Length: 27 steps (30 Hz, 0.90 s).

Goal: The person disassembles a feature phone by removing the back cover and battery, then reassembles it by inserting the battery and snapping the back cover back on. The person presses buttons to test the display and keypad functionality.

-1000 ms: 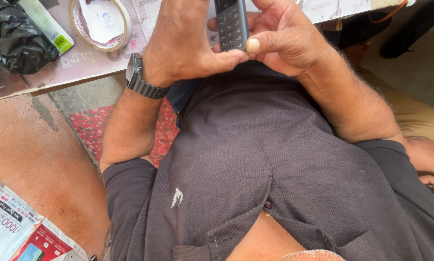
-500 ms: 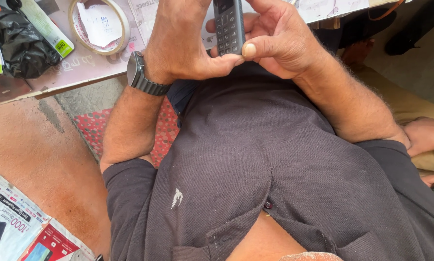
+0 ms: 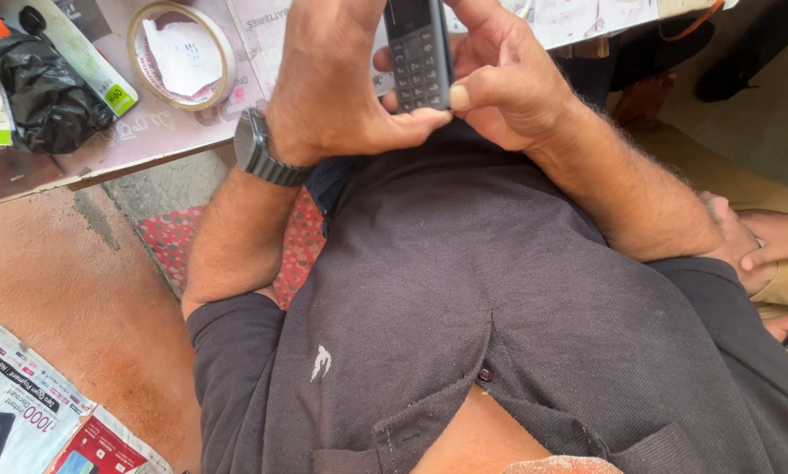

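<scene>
The scene is lit by soft, even daylight, and no hard shadows are cast. A faint sheen is seen on the black plastic bag (image 3: 47, 92). Focus is held throughout, with slight stretching at the edges.

Your keypad phone (image 3: 418, 53) at top centre, its small dark screen (image 3: 407, 12) cut by the frame edge, left of it a round tape roll (image 3: 181, 54) holding a white paper label, further left a green-and-white package (image 3: 86, 61), far below the phone a red-and-white printed leaflet (image 3: 34, 421).
</scene>
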Available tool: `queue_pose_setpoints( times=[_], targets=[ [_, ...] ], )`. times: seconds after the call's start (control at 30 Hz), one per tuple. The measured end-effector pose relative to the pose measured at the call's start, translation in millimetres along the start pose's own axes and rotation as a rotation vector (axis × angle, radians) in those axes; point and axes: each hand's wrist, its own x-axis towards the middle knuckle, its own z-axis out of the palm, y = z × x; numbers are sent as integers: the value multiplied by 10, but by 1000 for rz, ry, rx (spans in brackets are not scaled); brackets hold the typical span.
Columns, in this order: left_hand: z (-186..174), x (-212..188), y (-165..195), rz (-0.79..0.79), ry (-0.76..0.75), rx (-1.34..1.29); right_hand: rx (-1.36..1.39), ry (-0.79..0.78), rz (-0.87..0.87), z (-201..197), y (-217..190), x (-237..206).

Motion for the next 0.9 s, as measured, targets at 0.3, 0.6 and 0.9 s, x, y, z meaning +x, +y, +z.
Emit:
queue_pose_setpoints(
  times=[0.3,0.6,0.9],
  targets=[
    [-49,111,210,49,96,-15,-87,-22,-54,-4,-31,1],
    [-7,277,308,-312,109,-117,-264,58,-96,42,29,17],
    [11,364,281,-300,35,-177,-262,72,-123,-138,154,-40]
  ],
)
